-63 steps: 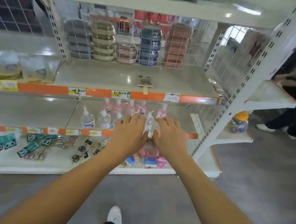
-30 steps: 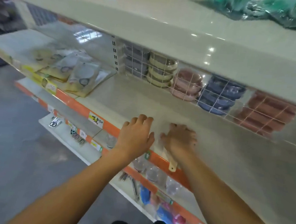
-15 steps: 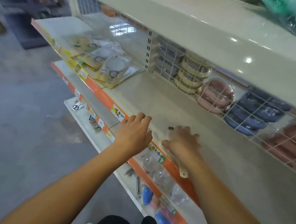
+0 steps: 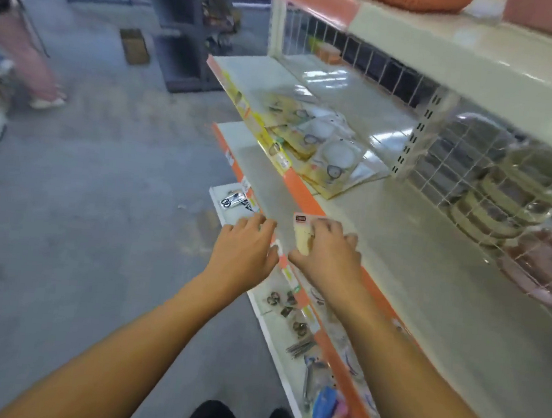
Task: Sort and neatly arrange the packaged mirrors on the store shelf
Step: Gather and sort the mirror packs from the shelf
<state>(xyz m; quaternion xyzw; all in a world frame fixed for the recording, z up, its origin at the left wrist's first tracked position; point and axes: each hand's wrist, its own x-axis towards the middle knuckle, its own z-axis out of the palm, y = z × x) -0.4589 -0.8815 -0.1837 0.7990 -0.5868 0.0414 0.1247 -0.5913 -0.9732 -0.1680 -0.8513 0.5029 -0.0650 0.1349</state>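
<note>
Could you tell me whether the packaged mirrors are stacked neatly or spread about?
Spread about: the packaged mirrors overlap at differing angles along the shelf front.

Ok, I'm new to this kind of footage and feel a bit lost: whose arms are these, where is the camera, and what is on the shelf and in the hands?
There is no machine here. A person wears a wide-angle camera on the head, so you look down along their own two bare arms. The left hand is empty and hovers beside the shelf's orange edge strip. The right hand holds a small pale packaged item with a red label; blur hides what it is. Further along the same shelf lies an untidy, overlapping pile of packaged mirrors on yellow cards. Behind the wire grid at the back, stacked round tins show. The lower shelves hold small items, too blurred to name.
</note>
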